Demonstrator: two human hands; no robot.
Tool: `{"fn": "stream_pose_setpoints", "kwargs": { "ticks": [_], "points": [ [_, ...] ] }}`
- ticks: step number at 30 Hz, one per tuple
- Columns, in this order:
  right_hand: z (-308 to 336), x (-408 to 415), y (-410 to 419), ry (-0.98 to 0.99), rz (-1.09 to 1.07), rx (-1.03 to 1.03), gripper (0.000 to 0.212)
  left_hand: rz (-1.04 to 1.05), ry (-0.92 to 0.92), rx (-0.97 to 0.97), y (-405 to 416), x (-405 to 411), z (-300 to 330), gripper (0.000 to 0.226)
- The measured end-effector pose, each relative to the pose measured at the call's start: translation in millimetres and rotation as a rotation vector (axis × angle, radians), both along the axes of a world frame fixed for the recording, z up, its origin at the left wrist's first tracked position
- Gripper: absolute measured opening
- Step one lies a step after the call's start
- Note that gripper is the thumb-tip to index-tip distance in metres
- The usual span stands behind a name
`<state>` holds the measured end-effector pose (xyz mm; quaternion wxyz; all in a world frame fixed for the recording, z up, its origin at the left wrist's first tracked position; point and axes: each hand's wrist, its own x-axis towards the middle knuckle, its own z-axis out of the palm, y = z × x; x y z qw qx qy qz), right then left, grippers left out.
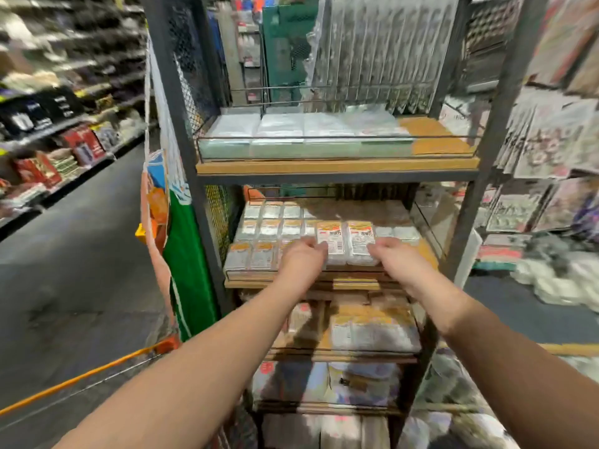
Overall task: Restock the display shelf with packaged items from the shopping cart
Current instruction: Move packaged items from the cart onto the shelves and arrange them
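While both arms reach toward the frame's centre, the left hand [304, 254] and right hand [393, 254] each hold the near end of a labelled packet: left packet [332, 243], right packet [360, 243], side by side on the display shelf [337, 166] (its middle tier). How tightly each grip closes is blurred. Similar packets [259, 236] fill rows just left.

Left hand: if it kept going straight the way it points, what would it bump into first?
Probably the packets. The left hand points up and into the middle shelf, and its fingers already reach the left one of two orange-topped packets. Past that lie more rows of packets, though depth is hard to judge.
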<state>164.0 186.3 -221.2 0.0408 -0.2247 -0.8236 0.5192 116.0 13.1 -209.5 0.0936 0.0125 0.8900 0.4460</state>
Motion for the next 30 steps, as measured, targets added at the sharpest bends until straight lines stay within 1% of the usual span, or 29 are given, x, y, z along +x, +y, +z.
{"fn": "stream_pose_setpoints", "kwargs": {
  "ticks": [2, 6, 11, 14, 17, 20, 23, 27, 30],
  "points": [
    [4.2, -8.5, 11.8, -0.023, -0.001, 0.066, 0.03, -0.017, -0.03, -0.082, 18.1, -13.3, -0.1, 0.044],
    [6.1, -22.3, 28.5, -0.144, 0.045, 0.222, 0.026, -0.07, 0.038, -0.253, 42.2, -27.3, -7.3, 0.04],
    [0.0, -35.1, 37.1, -0.248, 0.107, 0.271, 0.034, -0.123, 0.084, -0.406, 50.0, -32.0, -23.9, 0.032],
    [-6.1, -39.0, 35.3, -0.337, 0.15, 0.344, 0.041, -0.174, 0.085, -0.503, 50.7, -32.7, -30.4, 0.03],
    [-17.9, -42.6, 36.0, -0.359, 0.196, 0.386, 0.037, -0.204, 0.112, -0.634, 51.0, -37.1, -42.4, 0.033],
    [-26.6, -43.6, 34.0, -0.362, 0.236, 0.436, 0.031, -0.207, 0.173, -0.658, 49.3, -41.0, -52.1, 0.033],
    [-33.8, -44.3, 33.0, -0.377, 0.241, 0.479, 0.032, -0.236, 0.245, -0.668, 45.7, -42.0, -57.4, 0.033],
    [-39.3, -46.2, 33.5, -0.405, 0.22, 0.498, 0.038, -0.288, 0.238, -0.762, 41.2, -44.6, -64.9, 0.039],
    [-39.0, -48.1, 33.5, -0.403, 0.219, 0.497, 0.045, -0.286, 0.226, -0.717, 38.8, -47.7, -71.5, 0.032]
  ]
}}
